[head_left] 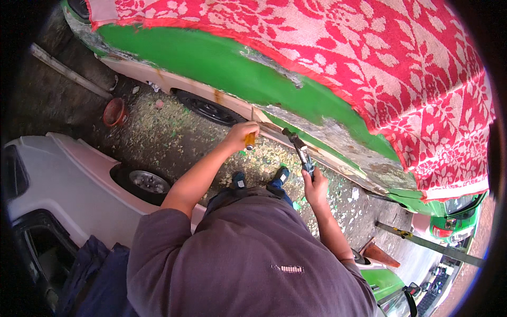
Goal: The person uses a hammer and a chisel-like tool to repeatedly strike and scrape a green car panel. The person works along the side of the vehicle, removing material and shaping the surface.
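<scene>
My left hand (pixel 242 136) is wrapped round a tool with an amber handle (pixel 250 140), held close to the lower side of a green and pale car (pixel 211 61). The handle's end sticks out below my fist. Whether the tool is a chisel or a screwdriver I cannot tell. In my right hand (pixel 316 189) is a hammer (pixel 300 148), gripped by its dark handle. Its head is up near the car's sill, to the right of the amber handle and apart from it. Paint and filler are stripped off the car's side in rough grey patches (pixel 338 134).
A red and pink floral cloth (pixel 369 63) drapes over the car. Paint flakes litter the ground (pixel 158 119). Behind me on the left stands a pale car (pixel 68 179). An orange-red pot (pixel 114 112) lies far left; a traffic cone (pixel 381 254) and a post (pixel 422 241) are right.
</scene>
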{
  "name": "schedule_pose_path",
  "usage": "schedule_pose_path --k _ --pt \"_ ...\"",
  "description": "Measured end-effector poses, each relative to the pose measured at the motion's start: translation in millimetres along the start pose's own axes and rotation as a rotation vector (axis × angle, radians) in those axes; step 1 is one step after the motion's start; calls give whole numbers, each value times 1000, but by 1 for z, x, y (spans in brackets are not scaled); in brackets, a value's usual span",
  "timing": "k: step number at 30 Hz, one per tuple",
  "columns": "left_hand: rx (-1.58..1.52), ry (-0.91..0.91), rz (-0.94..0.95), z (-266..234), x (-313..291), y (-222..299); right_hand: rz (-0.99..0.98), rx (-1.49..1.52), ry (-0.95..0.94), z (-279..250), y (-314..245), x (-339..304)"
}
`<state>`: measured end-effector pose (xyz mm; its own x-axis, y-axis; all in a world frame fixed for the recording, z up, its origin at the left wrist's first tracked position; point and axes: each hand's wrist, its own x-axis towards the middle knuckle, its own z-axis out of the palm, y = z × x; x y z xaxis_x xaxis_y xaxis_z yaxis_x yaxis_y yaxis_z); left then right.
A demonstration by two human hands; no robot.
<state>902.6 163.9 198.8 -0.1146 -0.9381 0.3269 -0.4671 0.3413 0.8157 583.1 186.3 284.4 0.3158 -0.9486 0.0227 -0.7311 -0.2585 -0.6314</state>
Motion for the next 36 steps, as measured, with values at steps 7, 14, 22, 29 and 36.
schedule_pose_path --k 7,14,22,29,36 --pt "-18 190 -4 -35 -7 -22 -15 16 -47 3 -20 17" --pt "-244 46 -89 -51 -3 -30 -95 33 -92 11 -38 29" --pt "63 -53 7 -62 4 -18 -82 37 -116 13 -58 32" --pt "104 -114 -3 -76 9 -13 -66 31 -153 17 -64 36" --pt "74 -89 -17 -78 22 -4 -100 9 -154 26 -68 37"
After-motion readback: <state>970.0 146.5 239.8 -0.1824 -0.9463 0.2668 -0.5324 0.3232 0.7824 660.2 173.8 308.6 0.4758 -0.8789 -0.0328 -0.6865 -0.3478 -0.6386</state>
